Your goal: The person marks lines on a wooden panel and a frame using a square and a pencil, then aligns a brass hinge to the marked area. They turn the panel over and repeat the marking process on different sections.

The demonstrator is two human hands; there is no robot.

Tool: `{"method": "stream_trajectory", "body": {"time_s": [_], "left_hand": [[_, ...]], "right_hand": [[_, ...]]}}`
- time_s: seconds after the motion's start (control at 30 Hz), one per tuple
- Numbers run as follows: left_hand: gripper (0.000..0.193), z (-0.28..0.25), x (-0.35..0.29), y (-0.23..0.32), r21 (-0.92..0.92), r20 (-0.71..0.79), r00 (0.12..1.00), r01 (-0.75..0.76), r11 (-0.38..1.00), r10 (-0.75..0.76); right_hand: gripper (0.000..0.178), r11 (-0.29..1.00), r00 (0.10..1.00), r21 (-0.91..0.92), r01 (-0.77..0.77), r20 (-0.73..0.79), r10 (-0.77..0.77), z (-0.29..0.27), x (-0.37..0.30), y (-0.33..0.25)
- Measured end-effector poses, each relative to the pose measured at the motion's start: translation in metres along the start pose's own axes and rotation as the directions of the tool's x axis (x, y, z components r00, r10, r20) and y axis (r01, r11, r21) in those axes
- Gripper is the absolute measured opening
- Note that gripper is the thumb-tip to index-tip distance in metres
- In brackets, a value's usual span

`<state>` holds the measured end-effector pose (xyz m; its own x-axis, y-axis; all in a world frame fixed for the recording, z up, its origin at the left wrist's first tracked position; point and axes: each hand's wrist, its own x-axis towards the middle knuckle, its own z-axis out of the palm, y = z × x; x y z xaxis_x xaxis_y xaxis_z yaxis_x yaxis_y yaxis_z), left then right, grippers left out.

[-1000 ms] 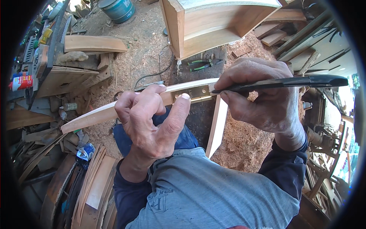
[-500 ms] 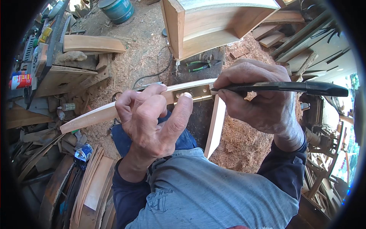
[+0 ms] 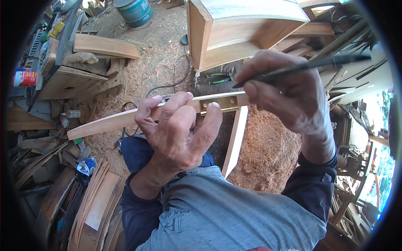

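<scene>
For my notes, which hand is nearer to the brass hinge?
Left. The left hand touches the hinge with its thumb; the right hand, holding a black pen, is apart, to its right.

Hinge (image 3: 219,103) lies on wood strip (image 3: 104,122); pliers (image 3: 217,82) rest on table (image 3: 228,123) beyond strip; bucket (image 3: 133,13) stands on floor (image 3: 161,48), farther left.

A woodworking workshop, judging by the heaped wood shavings (image 3: 268,154), stacked boards (image 3: 98,205) and pliers (image 3: 217,82).

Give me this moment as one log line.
left hand: holding brass-coloured hinge against curved wooden strip | right hand: holding black pen
</scene>
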<state>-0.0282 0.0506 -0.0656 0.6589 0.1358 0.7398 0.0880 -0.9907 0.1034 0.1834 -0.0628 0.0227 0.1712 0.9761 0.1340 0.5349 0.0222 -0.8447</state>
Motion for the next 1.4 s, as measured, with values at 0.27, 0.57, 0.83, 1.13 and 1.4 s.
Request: {"method": "stream_trajectory", "body": {"time_s": [0.27, 0.57, 0.83, 1.13, 1.4], "left_hand": [[0.042, 0.006, -0.007, 0.005, 0.056, -0.055, 0.998, 0.036, 0.998, -0.033], [0.043, 0.009, -0.011, 0.004, -0.005, -0.101, 0.993, 0.059, 0.998, -0.059], [0.026, 0.013, -0.007, 0.004, -0.006, -0.181, 0.981, 0.069, 0.998, -0.069], [0.027, 0.011, -0.007, 0.003, 0.006, -0.177, 0.982, 0.068, 0.998, -0.066], [0.028, 0.01, -0.005, 0.004, -0.032, -0.169, 0.982, 0.081, 0.996, -0.085]], "right_hand": [[0.022, 0.907, 0.91, -0.308, 0.288, 0.384, -0.159, 0.006, 0.056, -0.012], [0.023, 0.891, 0.872, -0.278, 0.357, 0.441, -0.212, 0.011, 0.06, -0.013], [0.017, 0.842, 0.876, -0.376, 0.386, 0.436, -0.207, 0.013, 0.063, -0.021], [0.015, 0.831, 0.882, -0.371, 0.415, 0.389, -0.267, 0.015, 0.06, -0.015], [0.015, 0.941, 0.971, -0.298, 0.161, 0.218, -0.097, 0.014, 0.049, -0.022]]}}
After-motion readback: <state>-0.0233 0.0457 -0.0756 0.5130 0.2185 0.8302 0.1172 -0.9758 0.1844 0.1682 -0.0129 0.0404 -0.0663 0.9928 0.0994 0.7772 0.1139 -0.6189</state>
